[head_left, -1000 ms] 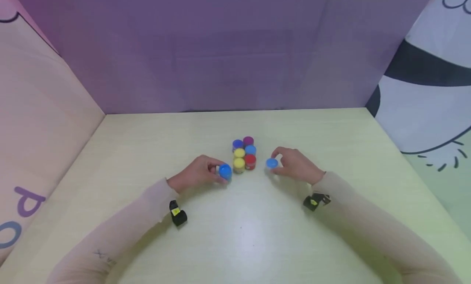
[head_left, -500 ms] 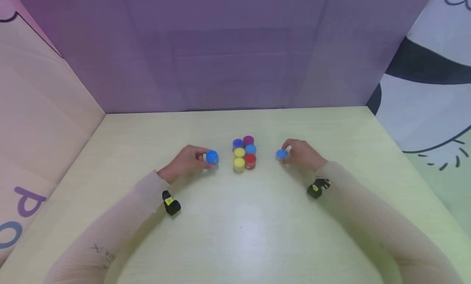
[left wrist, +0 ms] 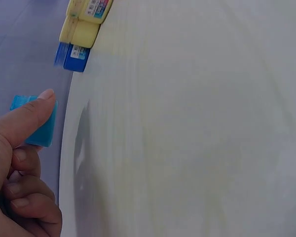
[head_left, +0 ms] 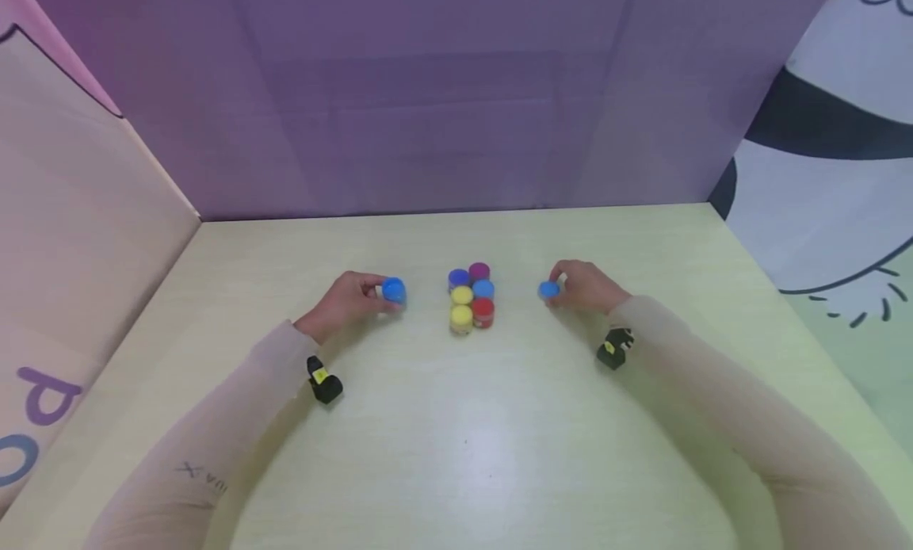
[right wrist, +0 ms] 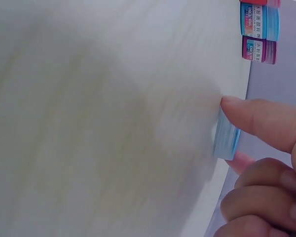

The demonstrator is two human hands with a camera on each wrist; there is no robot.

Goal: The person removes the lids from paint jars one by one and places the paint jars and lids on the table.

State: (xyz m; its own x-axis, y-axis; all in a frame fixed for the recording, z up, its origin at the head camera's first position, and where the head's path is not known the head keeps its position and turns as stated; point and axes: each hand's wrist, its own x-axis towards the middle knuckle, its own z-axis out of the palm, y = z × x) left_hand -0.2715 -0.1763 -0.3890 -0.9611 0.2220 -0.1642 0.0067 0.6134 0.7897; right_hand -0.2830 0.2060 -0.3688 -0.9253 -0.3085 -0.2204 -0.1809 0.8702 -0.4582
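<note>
Left of a cluster of small paint jars, my left hand pinches a blue paint jar between thumb and fingers. The left wrist view shows the jar side-on, partly covered by the thumb. Whether it touches the table cannot be told. On the cluster's right, my right hand pinches a thin, light-blue jar lid by its edges. That lid stands edge-on in the right wrist view, the other fingers curled below it. Both hands are apart from the cluster.
Between the hands stand a yellow jar, a red jar, a light-blue jar, a dark-blue jar and a purple jar, close together with another yellow one. A purple wall rises behind the pale table.
My left hand has carried the blue jar left and farther back, away from the cluster. My right hand has moved the lid right and slightly back. The clustered jars have stayed in place.
</note>
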